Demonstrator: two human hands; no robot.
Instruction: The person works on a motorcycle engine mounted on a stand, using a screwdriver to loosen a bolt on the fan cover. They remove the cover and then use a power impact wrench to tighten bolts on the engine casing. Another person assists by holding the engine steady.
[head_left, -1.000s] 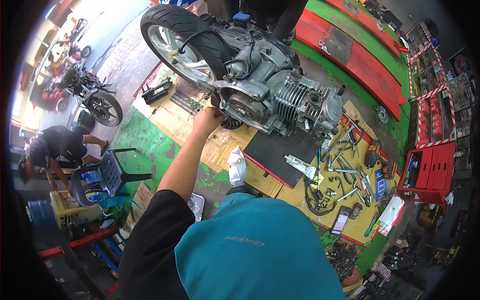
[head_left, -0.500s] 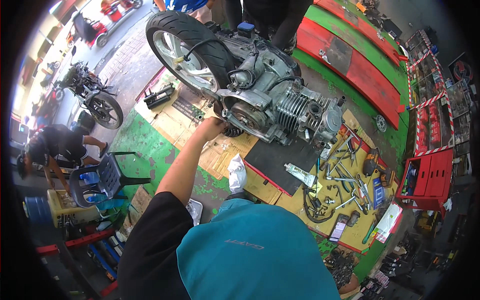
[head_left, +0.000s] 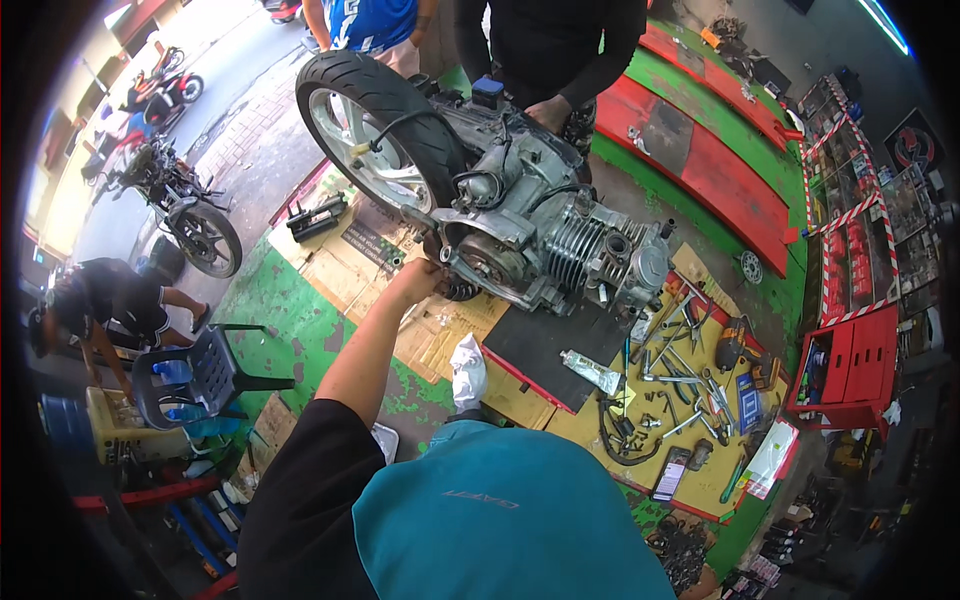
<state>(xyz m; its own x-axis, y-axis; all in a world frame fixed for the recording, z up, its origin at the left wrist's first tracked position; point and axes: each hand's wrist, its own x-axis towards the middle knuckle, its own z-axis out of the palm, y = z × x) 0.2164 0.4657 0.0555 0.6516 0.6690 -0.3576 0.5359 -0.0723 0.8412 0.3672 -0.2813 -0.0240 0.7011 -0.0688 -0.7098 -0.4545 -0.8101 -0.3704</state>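
Observation:
My left hand (head_left: 425, 280), at the end of a bare forearm and black sleeve, reaches to the lower left edge of a grey motorcycle engine (head_left: 530, 235). Its fingers are bent and closed against the casing, beside a black coil spring (head_left: 461, 288); what they hold is hidden. The engine's round casing opening faces me, and its finned cylinder (head_left: 580, 250) points right. A wheel with a black tyre (head_left: 440, 140) stands attached at the left. My right hand does not show. A teal cloth shape (head_left: 500, 510) covers the lower middle, and a crumpled white shape (head_left: 467, 372) shows above it.
Wrenches and pliers (head_left: 690, 375), a drill (head_left: 738, 345), a tube (head_left: 590, 371) and a phone (head_left: 671, 472) lie right of the engine. A person in black (head_left: 550, 60) has a hand at its far side. A plastic chair (head_left: 205, 375) stands left, red ramps (head_left: 690, 150) at right.
The view has tilted a little, showing more of the people behind the engine. The hand of the person in black now shows at the engine. My left hand stays at the casing edge.

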